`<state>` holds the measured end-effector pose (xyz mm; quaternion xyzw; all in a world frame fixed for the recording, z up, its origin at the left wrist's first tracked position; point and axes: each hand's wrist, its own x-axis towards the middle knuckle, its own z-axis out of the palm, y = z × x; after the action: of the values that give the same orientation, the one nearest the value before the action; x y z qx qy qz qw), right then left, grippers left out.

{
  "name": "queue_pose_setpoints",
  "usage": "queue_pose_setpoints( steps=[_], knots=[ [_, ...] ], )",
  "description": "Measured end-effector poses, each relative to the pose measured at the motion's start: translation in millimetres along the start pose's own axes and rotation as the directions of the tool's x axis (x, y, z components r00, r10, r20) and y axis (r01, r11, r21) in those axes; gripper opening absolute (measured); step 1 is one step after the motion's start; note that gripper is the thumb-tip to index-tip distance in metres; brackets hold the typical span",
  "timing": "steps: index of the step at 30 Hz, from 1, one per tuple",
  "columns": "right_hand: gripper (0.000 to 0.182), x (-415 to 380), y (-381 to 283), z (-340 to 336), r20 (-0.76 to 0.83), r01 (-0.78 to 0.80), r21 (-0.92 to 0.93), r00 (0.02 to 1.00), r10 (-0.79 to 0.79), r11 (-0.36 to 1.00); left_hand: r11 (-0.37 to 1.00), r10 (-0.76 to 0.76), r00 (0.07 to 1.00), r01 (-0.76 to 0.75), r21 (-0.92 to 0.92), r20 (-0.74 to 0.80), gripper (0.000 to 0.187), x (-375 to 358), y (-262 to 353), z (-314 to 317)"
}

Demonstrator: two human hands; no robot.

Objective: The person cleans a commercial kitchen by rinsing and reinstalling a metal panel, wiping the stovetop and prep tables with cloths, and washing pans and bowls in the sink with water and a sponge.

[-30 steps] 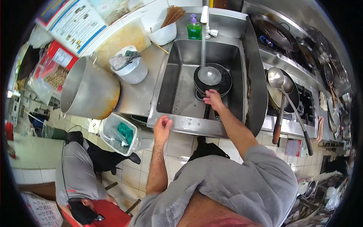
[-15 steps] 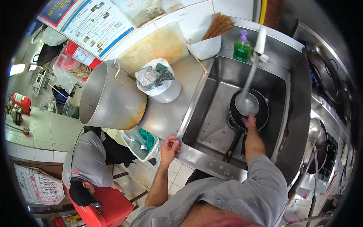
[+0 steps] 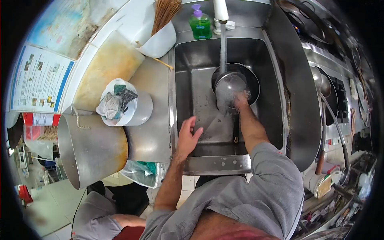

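Observation:
My left hand [image 3: 189, 138] hangs over the left front part of the metal sink [image 3: 200, 160], its fingers apart and holding nothing. My right hand [image 3: 241, 100] grips the near edge of a small round metal bowl [image 3: 231, 85], tilted under the running water. The stream falls from the white tap [image 3: 221, 11] and splashes over the bowl's side. Beneath the bowl lies a black pan [image 3: 254, 86] in the sink, its dark handle [image 3: 236, 129] pointing towards me. Splashing water partly hides my right fingers.
Left of the sink stand a white bucket [image 3: 143, 110] with cloths and a large metal pot [image 3: 96, 144]. Behind are green soap [image 3: 201, 27] and a white container [image 3: 160, 41] with a brush. A co-worker [image 3: 96, 216] is at the lower left; woks and a ladle are right.
The view has swung left-to-right across the scene, putting the sink more central. My left hand has left the sink's edge, opened and moved over the basin. The bowl now tilts and water splashes off it.

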<state>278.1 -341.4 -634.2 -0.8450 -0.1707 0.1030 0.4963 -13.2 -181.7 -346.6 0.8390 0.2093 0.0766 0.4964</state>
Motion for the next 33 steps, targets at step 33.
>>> queue_pose_setpoints(
  steps=[33],
  knots=[
    [0.049, -57.5, -590.6, 108.6, 0.562, 0.817, -0.054, 0.500, -0.659, 0.574, 0.956, 0.281, 0.926, -0.247, 0.157, -0.251, 0.055, -13.3, -15.8, -21.5]
  ],
)
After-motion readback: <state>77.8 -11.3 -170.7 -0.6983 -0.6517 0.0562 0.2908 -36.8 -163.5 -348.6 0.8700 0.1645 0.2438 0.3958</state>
